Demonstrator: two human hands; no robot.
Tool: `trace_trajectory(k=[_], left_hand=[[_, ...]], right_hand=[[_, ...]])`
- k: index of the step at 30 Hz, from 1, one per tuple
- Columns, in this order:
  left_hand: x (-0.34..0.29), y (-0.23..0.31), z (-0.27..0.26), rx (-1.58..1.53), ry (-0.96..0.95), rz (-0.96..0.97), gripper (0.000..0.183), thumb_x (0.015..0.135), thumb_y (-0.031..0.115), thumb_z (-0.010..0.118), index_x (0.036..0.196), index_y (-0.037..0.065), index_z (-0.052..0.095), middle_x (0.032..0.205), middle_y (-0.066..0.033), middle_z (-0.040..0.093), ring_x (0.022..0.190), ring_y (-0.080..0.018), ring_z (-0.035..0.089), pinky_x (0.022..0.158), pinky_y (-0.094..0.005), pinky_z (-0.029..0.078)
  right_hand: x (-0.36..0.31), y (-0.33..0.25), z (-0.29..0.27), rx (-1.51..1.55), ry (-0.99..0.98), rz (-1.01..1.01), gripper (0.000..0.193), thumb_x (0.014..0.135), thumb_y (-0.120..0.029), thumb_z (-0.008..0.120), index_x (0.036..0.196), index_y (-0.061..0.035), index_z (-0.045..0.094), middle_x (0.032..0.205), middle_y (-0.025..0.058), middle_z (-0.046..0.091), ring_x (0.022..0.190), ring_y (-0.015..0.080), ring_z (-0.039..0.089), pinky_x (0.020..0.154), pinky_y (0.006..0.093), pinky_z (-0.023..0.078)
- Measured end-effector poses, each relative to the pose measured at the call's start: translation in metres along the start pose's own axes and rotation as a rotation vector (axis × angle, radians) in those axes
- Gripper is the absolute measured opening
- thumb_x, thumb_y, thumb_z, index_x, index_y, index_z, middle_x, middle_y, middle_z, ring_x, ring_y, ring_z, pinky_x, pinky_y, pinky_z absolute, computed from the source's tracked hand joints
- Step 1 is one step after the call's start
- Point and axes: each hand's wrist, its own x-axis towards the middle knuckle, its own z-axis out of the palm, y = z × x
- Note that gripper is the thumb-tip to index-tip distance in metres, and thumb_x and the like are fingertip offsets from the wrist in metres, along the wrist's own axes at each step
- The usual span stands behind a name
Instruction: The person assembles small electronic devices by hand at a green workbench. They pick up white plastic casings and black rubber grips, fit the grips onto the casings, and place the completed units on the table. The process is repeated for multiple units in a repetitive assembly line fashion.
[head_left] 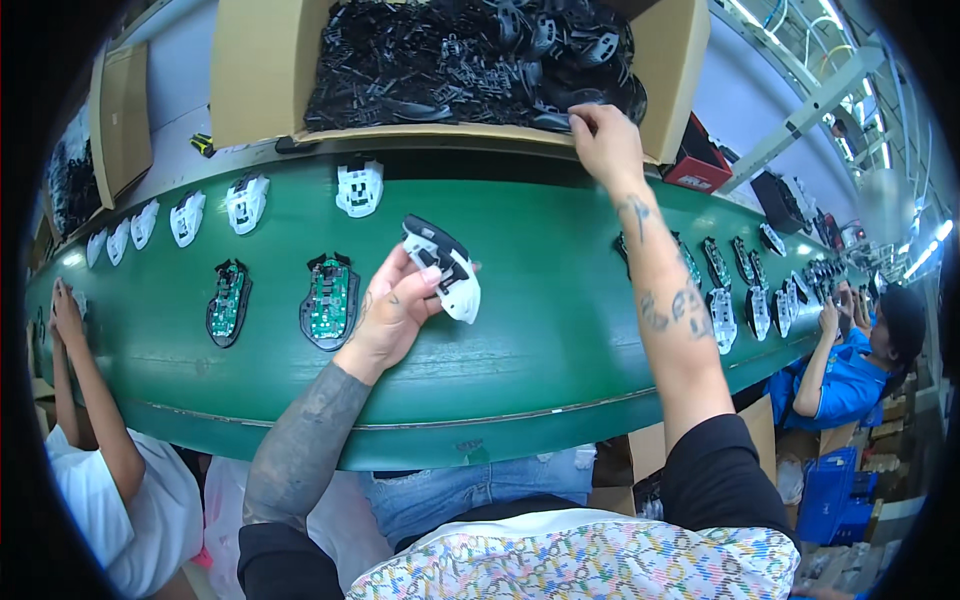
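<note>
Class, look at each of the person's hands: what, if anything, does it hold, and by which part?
Left hand holds a white-and-black mouse shell by its near end. Right hand reaches into the cardboard box, fingers on black parts; a grasp cannot be told.

Open green belt [540, 330] between the two black circuit-board bases [329, 300] on the left and the right forearm [670, 320]. Far edge is blocked by the cardboard box [262, 70] of black parts. Right stretch is crowded with mouse shells [720, 318]; a white shell [359, 187] sits mid-belt
</note>
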Motion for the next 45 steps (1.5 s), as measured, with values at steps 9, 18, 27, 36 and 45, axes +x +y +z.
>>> trace_trajectory(k=[9,18,27,36,45], left_hand=[[-0.001,0.005,-0.013,0.097,-0.029,0.058,0.060,0.082,0.018,0.070,0.132,-0.004,0.046,0.116,-0.0113,0.063,0.103,-0.0166,0.064,0.085,-0.0299,0.055],[0.002,0.005,-0.011,0.094,0.106,0.011,0.061,0.086,0.034,0.069,0.131,-0.001,0.047,0.112,-0.0091,0.064,0.100,-0.0167,0.064,0.087,-0.0328,0.052],[-0.003,0.003,-0.009,0.215,0.158,-0.133,0.062,0.088,0.049,0.060,0.132,0.005,0.047,0.102,-0.0051,0.063,0.083,-0.0116,0.062,0.057,-0.0263,0.049],[-0.009,-0.002,-0.004,0.375,0.109,-0.150,0.064,0.094,0.044,0.056,0.138,0.002,0.040,0.119,-0.0105,0.057,0.109,-0.0156,0.056,0.091,-0.0300,0.046],[-0.009,0.003,-0.008,0.416,0.028,-0.088,0.074,0.093,0.042,0.059,0.144,-0.001,0.027,0.135,-0.0169,0.046,0.126,-0.0216,0.045,0.104,-0.0326,0.037]], right_hand=[[0.070,0.011,0.014,-0.013,-0.623,0.304,0.029,0.071,-0.020,0.079,0.100,-0.0140,0.075,0.097,0.0109,0.072,0.094,0.0231,0.067,0.089,0.0332,0.051],[0.041,0.001,-0.013,0.836,-0.508,0.519,0.024,0.084,-0.019,0.072,0.105,-0.0066,0.068,0.082,-0.0001,0.064,0.074,0.0078,0.058,0.068,0.0235,0.047],[-0.107,-0.119,-0.056,1.319,-0.819,0.324,0.038,0.071,0.003,0.081,0.102,-0.0034,0.059,0.092,0.0026,0.064,0.081,0.0075,0.059,0.070,0.0217,0.051],[-0.127,-0.135,-0.050,1.409,-0.755,0.315,0.032,0.076,0.005,0.076,0.102,0.0014,0.058,0.096,0.0098,0.065,0.087,0.0151,0.066,0.079,0.0278,0.057],[-0.138,-0.146,-0.037,1.295,-0.554,0.288,0.042,0.075,0.001,0.079,0.113,0.0002,0.060,0.103,0.0031,0.061,0.081,0.0081,0.059,0.074,0.0214,0.053]])
